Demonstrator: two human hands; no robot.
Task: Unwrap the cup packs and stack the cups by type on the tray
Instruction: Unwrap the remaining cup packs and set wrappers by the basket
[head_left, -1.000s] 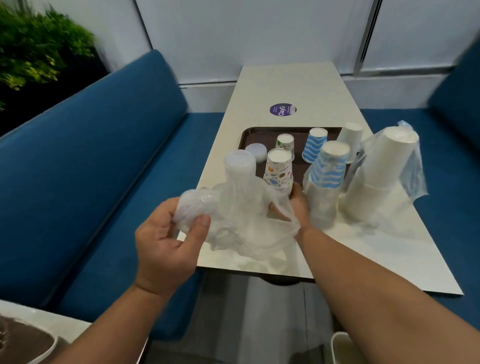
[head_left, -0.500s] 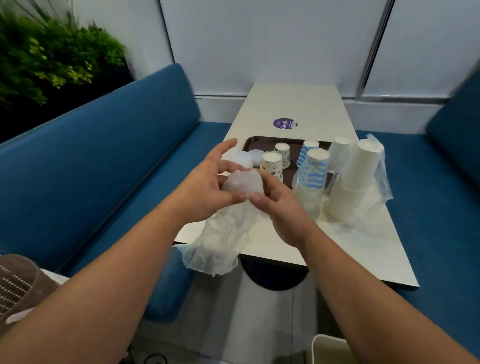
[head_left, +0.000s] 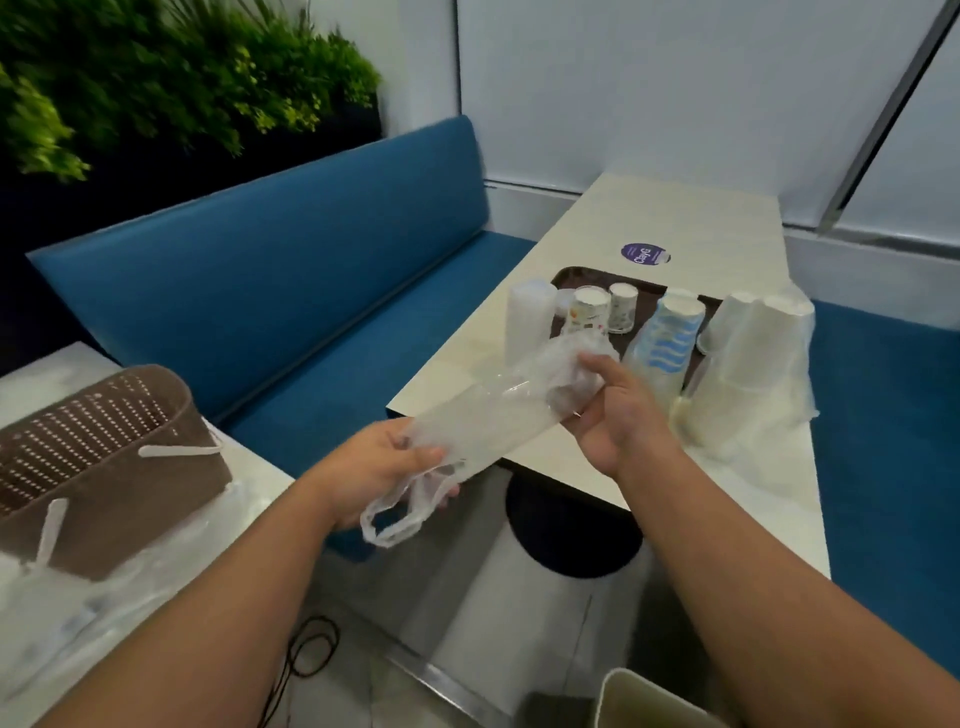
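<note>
Both hands hold a clear plastic wrapper (head_left: 483, 415) stretched in the air in front of the table's near edge. My left hand (head_left: 384, 467) grips its lower end, where loose loops hang down. My right hand (head_left: 608, 421) grips its crumpled upper end. A stack of translucent plastic cups (head_left: 527, 325) stands on the table just left of the brown tray (head_left: 571, 276). Patterned paper cups (head_left: 589, 312) stand upside down on the tray. A blue-striped cup stack (head_left: 670, 338) in wrap and a wrapped white cup pack (head_left: 753, 364) stand to the right.
A cream table (head_left: 675, 218) with a purple sticker (head_left: 644, 253) stands between blue benches (head_left: 260, 291). A brown perforated basket (head_left: 98, 457) sits on another table at the left, plastic sheeting beside it. A white bin (head_left: 654, 701) is at the bottom right. Plants fill the upper left.
The view swung left. My hands moved apart and drew the wrapper out lengthwise, left hand down and toward me. The translucent cup stack now stands free on the table.
</note>
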